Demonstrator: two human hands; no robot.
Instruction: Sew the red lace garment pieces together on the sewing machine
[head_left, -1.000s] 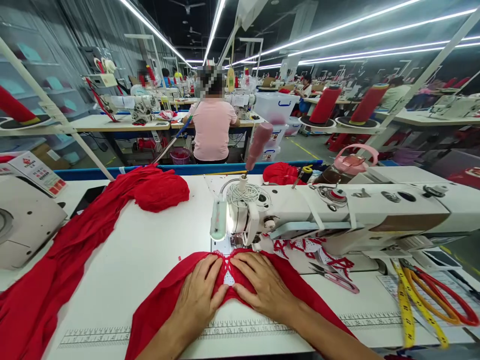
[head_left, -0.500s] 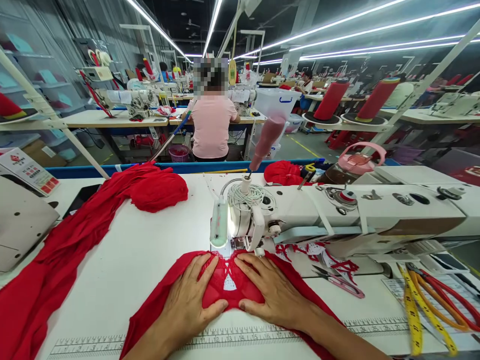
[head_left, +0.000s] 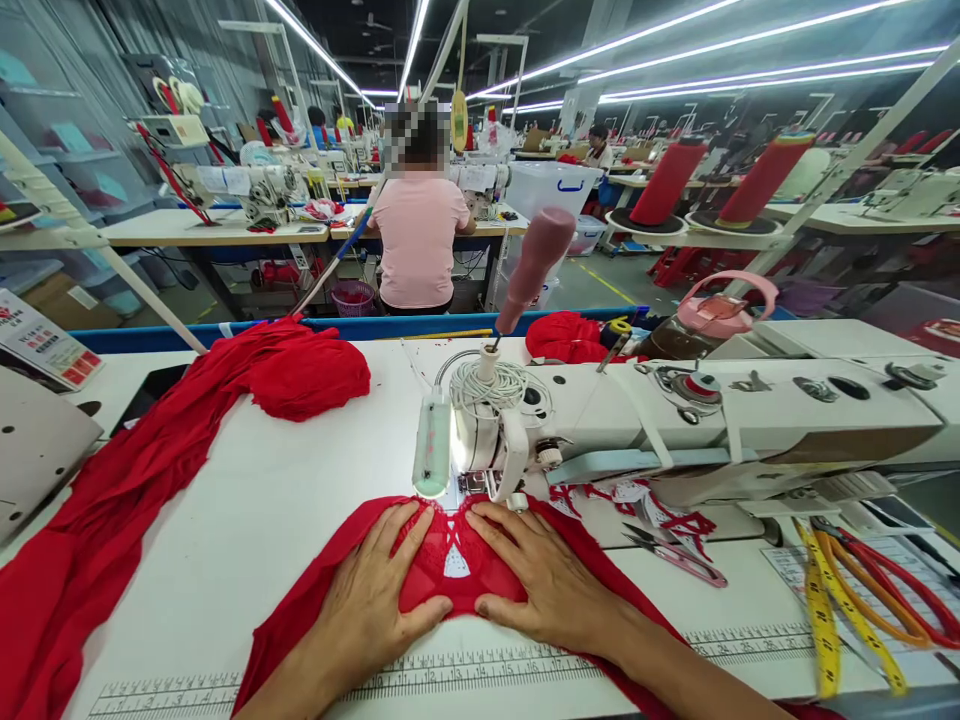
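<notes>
A red lace garment piece [head_left: 459,588] lies spread on the white table in front of the needle end of a sewing machine [head_left: 600,410]. Crossed red straps over a small white patch [head_left: 455,562] show at its middle. My left hand [head_left: 379,580] rests flat on the left part of the cloth, fingers spread. On the right part lies my right hand [head_left: 536,580], also flat with fingers apart. Both thumbs point inward along the near edge. The fabric's top edge reaches the presser foot [head_left: 472,483], which is partly hidden by the machine head.
A long red fabric pile [head_left: 187,430] runs along the left. Thread snips [head_left: 679,555], a yellow tape measure [head_left: 825,630] and red-and-orange-handled scissors [head_left: 892,590] lie right. A printed ruler [head_left: 480,670] crosses the near table. A person in pink [head_left: 420,240] sits ahead.
The whole view has shifted slightly. Both hands and the red garment piece keep the same place relative to the sewing machine.
</notes>
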